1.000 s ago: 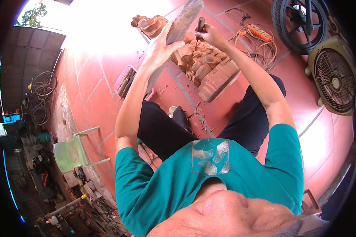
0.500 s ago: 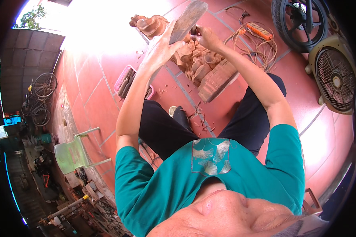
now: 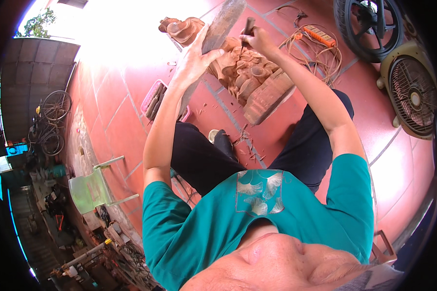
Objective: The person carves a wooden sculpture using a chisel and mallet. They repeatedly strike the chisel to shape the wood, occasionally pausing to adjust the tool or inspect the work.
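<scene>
A carved reddish-brown wooden sculpture [image 3: 247, 85] with deep, rounded relief lies on the floor in front of my knees. My left hand [image 3: 193, 62] is closed on a long, grey wooden slab [image 3: 224, 26], held slanting over the carving's left side; the fingers on its far side are hidden. In my right hand [image 3: 261, 41] is a chisel [image 3: 249, 25], gripped by its dark handle. Its thin blade points down at the carving's upper part; whether the tip touches the wood I cannot tell.
A pink basket [image 3: 148, 99] of dark tools stands left of the carving. An orange power strip [image 3: 319, 36] with tangled cords lies to the right, near a fan [image 3: 412, 99] and a black wheel [image 3: 369, 29]. Wood chips [image 3: 250, 145] litter the tiles between my feet. A green chair [image 3: 90, 191] is at left.
My right hand has shifted right, and the chisel now stands with its handle up and blade toward the carving. The slab in my left hand has moved slightly left.
</scene>
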`<action>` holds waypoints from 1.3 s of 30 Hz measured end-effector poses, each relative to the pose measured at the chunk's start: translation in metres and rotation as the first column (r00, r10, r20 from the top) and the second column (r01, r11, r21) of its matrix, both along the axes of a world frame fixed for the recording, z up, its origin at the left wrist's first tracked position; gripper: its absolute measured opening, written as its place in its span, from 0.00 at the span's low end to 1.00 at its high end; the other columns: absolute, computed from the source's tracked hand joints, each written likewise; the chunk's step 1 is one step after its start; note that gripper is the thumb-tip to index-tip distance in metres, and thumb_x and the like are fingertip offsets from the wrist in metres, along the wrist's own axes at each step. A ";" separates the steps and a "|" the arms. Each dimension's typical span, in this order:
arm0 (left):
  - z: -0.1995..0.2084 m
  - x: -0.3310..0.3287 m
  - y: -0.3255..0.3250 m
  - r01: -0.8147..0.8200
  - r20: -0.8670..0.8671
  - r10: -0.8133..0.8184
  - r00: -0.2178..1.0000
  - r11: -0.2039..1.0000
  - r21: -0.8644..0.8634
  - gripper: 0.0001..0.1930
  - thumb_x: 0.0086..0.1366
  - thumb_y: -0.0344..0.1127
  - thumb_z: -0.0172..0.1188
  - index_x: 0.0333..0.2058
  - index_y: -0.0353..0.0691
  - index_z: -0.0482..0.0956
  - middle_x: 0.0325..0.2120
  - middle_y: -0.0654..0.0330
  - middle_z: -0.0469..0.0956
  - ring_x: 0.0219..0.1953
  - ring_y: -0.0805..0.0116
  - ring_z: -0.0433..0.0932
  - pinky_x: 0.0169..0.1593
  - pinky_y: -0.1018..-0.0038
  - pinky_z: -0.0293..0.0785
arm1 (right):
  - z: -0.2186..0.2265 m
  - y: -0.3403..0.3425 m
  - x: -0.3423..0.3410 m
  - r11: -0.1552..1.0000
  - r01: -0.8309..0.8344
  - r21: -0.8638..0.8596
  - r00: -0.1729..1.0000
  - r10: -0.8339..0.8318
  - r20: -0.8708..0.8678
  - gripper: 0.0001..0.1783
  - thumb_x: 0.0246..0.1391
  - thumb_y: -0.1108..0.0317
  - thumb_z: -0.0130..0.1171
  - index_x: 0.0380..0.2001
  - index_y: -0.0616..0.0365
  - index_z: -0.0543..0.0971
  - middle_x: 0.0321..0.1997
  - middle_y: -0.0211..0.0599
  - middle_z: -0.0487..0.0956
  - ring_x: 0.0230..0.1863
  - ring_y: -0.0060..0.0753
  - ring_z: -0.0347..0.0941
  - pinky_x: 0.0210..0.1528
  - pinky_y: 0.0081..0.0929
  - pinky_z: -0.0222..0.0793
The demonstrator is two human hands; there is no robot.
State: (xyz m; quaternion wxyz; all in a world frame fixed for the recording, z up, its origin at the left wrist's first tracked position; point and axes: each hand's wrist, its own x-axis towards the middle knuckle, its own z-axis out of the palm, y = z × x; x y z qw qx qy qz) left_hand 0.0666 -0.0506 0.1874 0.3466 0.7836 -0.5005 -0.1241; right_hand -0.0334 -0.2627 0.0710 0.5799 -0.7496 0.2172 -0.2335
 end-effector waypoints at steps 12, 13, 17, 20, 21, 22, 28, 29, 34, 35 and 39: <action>0.017 -0.002 0.005 -0.027 -0.106 0.026 0.994 1.000 -0.011 0.49 0.58 0.55 0.69 0.71 0.41 0.56 0.67 0.45 0.64 0.69 0.53 0.62 0.70 0.61 0.57 | 0.012 -0.015 0.003 1.000 0.001 0.029 0.996 -0.004 0.086 0.11 0.59 0.68 0.62 0.39 0.66 0.79 0.31 0.42 0.83 0.32 0.30 0.80 0.38 0.30 0.75; 0.019 -0.004 0.003 -0.022 -0.112 0.021 0.993 1.000 -0.004 0.49 0.58 0.55 0.69 0.71 0.40 0.56 0.67 0.45 0.64 0.69 0.53 0.62 0.70 0.62 0.57 | 0.006 -0.014 0.003 1.000 -0.008 0.001 0.997 0.008 0.074 0.11 0.59 0.68 0.62 0.39 0.66 0.79 0.31 0.42 0.83 0.33 0.30 0.80 0.39 0.30 0.75; 0.018 -0.005 0.000 -0.002 -0.074 0.000 0.997 1.000 -0.022 0.49 0.58 0.54 0.69 0.70 0.37 0.55 0.65 0.43 0.65 0.68 0.51 0.64 0.69 0.62 0.59 | -0.001 -0.011 0.005 0.999 -0.024 -0.042 0.998 0.026 0.057 0.10 0.58 0.69 0.61 0.39 0.66 0.79 0.31 0.43 0.83 0.33 0.34 0.80 0.40 0.33 0.74; 0.015 -0.001 -0.001 0.014 -0.038 -0.016 0.999 0.999 -0.043 0.49 0.58 0.54 0.69 0.70 0.36 0.55 0.65 0.41 0.66 0.68 0.51 0.65 0.68 0.62 0.60 | -0.003 -0.007 0.006 0.998 -0.046 -0.048 0.998 0.048 0.047 0.10 0.58 0.69 0.61 0.38 0.66 0.79 0.31 0.43 0.83 0.34 0.34 0.80 0.40 0.33 0.73; 0.014 0.000 -0.002 0.018 -0.033 -0.020 0.999 0.999 -0.047 0.49 0.58 0.54 0.69 0.70 0.36 0.55 0.65 0.41 0.65 0.68 0.51 0.64 0.68 0.62 0.60 | -0.004 -0.007 0.007 0.997 -0.051 -0.055 0.998 0.053 0.045 0.10 0.58 0.68 0.61 0.38 0.66 0.79 0.32 0.43 0.83 0.34 0.34 0.80 0.41 0.33 0.72; 0.015 -0.001 -0.003 0.017 -0.044 -0.019 0.999 0.999 -0.050 0.49 0.58 0.54 0.69 0.70 0.36 0.56 0.66 0.41 0.64 0.69 0.51 0.63 0.69 0.62 0.58 | -0.004 -0.008 0.008 0.997 -0.048 -0.060 0.998 0.050 0.043 0.11 0.58 0.68 0.61 0.38 0.66 0.79 0.32 0.43 0.83 0.34 0.34 0.80 0.41 0.33 0.72; 0.021 -0.003 -0.016 0.035 -0.116 -0.047 0.992 0.994 -0.103 0.49 0.58 0.54 0.70 0.70 0.35 0.56 0.66 0.41 0.64 0.69 0.54 0.63 0.69 0.62 0.59 | -0.003 -0.011 0.008 0.997 -0.055 -0.045 0.998 0.055 -0.006 0.13 0.59 0.65 0.61 0.38 0.66 0.79 0.31 0.43 0.82 0.34 0.36 0.78 0.40 0.35 0.71; 0.020 0.000 -0.019 0.042 -0.147 -0.059 0.987 0.992 -0.119 0.49 0.58 0.53 0.70 0.70 0.35 0.56 0.65 0.41 0.65 0.68 0.54 0.65 0.68 0.62 0.60 | 0.000 -0.009 0.008 0.997 -0.061 -0.044 0.998 0.061 -0.011 0.13 0.59 0.65 0.61 0.38 0.66 0.79 0.31 0.44 0.82 0.34 0.36 0.78 0.40 0.35 0.71; 0.018 -0.002 -0.030 0.019 -0.119 -0.029 0.992 0.996 -0.085 0.48 0.58 0.51 0.70 0.70 0.37 0.56 0.60 0.42 0.72 0.62 0.55 0.72 0.65 0.62 0.65 | 0.017 0.002 0.007 0.974 -0.096 -0.205 0.994 0.084 -0.069 0.14 0.59 0.64 0.61 0.38 0.67 0.79 0.31 0.50 0.82 0.33 0.45 0.78 0.39 0.40 0.70; 0.017 -0.002 -0.032 0.027 -0.069 -0.031 0.997 0.997 -0.066 0.48 0.58 0.51 0.70 0.70 0.38 0.56 0.59 0.42 0.73 0.62 0.55 0.72 0.65 0.62 0.65 | 0.019 0.002 0.007 0.970 -0.099 -0.222 0.993 0.084 -0.077 0.14 0.59 0.64 0.62 0.37 0.67 0.79 0.31 0.52 0.81 0.32 0.47 0.78 0.39 0.41 0.70; 0.009 0.006 -0.035 0.028 0.046 -0.035 0.998 0.988 0.149 0.48 0.59 0.51 0.70 0.71 0.37 0.55 0.60 0.43 0.72 0.64 0.54 0.70 0.66 0.61 0.64 | 0.011 -0.003 0.008 0.958 -0.032 -0.286 0.999 0.029 -0.013 0.15 0.57 0.63 0.63 0.36 0.67 0.78 0.31 0.57 0.80 0.33 0.53 0.77 0.38 0.45 0.69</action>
